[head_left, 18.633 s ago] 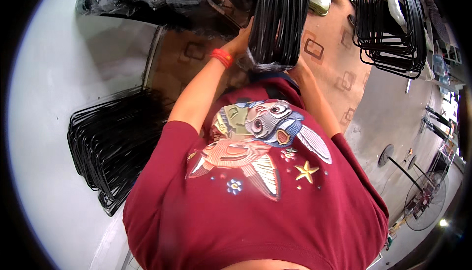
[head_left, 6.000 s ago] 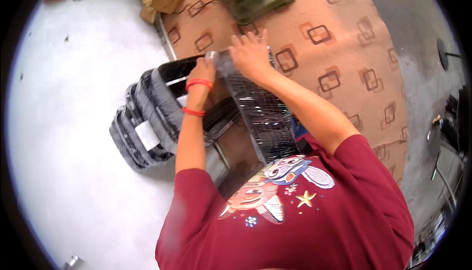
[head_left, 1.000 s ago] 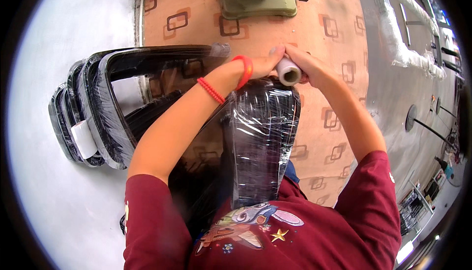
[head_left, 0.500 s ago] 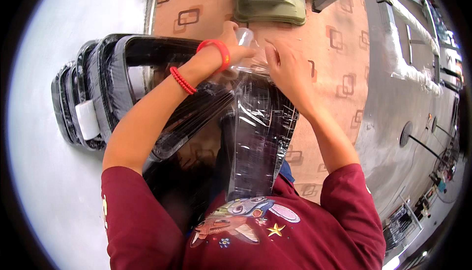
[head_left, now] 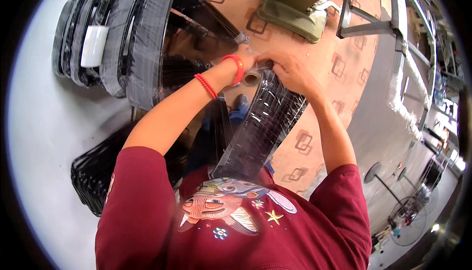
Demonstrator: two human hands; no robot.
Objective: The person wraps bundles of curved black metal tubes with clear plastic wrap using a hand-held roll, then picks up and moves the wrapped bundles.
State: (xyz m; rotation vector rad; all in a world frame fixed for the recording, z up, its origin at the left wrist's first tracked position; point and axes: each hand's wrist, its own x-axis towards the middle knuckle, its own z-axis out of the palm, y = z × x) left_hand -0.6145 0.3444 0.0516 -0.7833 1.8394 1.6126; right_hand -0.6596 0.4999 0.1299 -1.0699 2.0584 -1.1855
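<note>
My left hand (head_left: 246, 57), with red bands at its wrist, is closed around a roll of clear stretch film (head_left: 250, 78); the open end of its cardboard core shows just below the hand. Close beside it, my right hand (head_left: 291, 71) curls over the upper end of a black film-wrapped stack (head_left: 258, 122), which slants down toward my shirt. Its fingertips are partly hidden. Left of my hands stands a large bundle of black rounded frames (head_left: 146, 41) wrapped in film, with its side facing me open in the middle.
More wrapped black frames (head_left: 69, 36) stand against the white surface at left, near a white roll (head_left: 94, 46). Another black stack (head_left: 101, 171) lies low left. A green machine base (head_left: 295, 12) and a metal frame (head_left: 368, 27) stand ahead on the patterned floor (head_left: 324, 103).
The view has swung, so the bundles appear higher at left and a low black stack shows. The film roll has turned from above my left hand to below it, core end showing.
</note>
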